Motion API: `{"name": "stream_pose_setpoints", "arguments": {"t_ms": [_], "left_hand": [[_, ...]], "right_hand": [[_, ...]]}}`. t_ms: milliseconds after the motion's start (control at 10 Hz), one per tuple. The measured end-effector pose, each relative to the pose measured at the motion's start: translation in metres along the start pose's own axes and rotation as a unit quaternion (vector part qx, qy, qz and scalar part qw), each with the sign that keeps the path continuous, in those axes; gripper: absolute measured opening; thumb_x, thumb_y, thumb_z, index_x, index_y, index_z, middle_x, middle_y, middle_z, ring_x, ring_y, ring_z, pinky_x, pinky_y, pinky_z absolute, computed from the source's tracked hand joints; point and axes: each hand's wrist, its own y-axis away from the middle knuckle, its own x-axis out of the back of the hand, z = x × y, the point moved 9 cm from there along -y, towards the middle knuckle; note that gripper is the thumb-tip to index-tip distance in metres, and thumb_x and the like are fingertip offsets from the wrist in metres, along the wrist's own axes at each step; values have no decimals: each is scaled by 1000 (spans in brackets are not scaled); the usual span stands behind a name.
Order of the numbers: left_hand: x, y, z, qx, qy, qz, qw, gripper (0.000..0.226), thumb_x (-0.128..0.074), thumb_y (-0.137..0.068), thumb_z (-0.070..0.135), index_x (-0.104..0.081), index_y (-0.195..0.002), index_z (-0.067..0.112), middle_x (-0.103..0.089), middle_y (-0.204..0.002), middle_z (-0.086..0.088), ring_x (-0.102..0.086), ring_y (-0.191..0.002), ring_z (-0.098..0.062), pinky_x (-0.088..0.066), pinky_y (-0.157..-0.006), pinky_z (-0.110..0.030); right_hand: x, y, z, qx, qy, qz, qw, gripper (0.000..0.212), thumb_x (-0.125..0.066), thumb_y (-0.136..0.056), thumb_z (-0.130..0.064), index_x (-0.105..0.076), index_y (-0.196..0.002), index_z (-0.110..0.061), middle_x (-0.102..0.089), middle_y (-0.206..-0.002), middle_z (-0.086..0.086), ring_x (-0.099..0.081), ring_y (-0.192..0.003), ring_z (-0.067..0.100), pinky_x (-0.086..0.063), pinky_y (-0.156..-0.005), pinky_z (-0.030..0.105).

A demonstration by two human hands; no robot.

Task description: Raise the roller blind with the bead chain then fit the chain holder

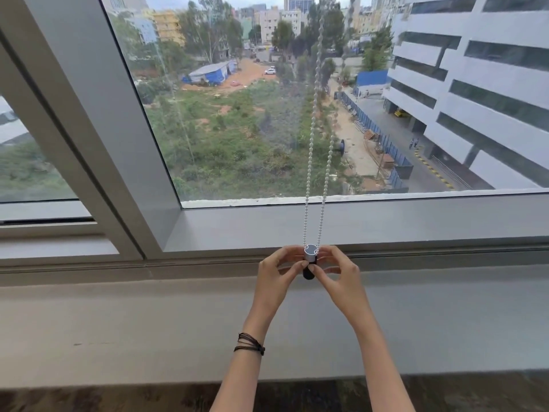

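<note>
Now fitting: left hand (274,270) and right hand (337,270) pinching chain holder (310,254) over bead chain (315,162), probably seated; next, pressing home.

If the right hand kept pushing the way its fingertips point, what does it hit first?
The right hand points left at the chain holder, which it already touches; past that, probably the left hand fingertips. Depth is unclear.
</note>
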Motion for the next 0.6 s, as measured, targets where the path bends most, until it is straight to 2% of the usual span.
{"name": "stream_pose_setpoints", "arguments": {"t_ms": [200,400,600], "left_hand": [[1,1,-2,-1,-7,-1,1000,21,-70,-84,11,-69,-99,25,-74,-96,11,-69,-93,-8,-52,-79,-16],[3,5,-3,5,-26,10,1000,19,-69,-85,12,-69,-100,23,-74,-97,9,-68,-96,-8,-55,-80,-21],[4,13,2,12,-28,15,999,21,-68,-86,11,-69,-104,22,-74,-99,11,-68,-97,-5,-53,-78,-16]], "right_hand": [[-2,1,1,-5,-2,0,1000,27,-69,-81,-10,-59,-101,-27,-68,-95,-10,-62,-90,1,-51,-77,18],[1,3,0,4,-15,0,1000,33,-70,-81,-12,-57,-99,-36,-67,-92,-14,-64,-88,2,-51,-75,19],[2,6,-4,7,-33,-17,999,34,-70,-80,-12,-57,-98,-38,-68,-92,-18,-64,-87,3,-49,-73,14]]}}
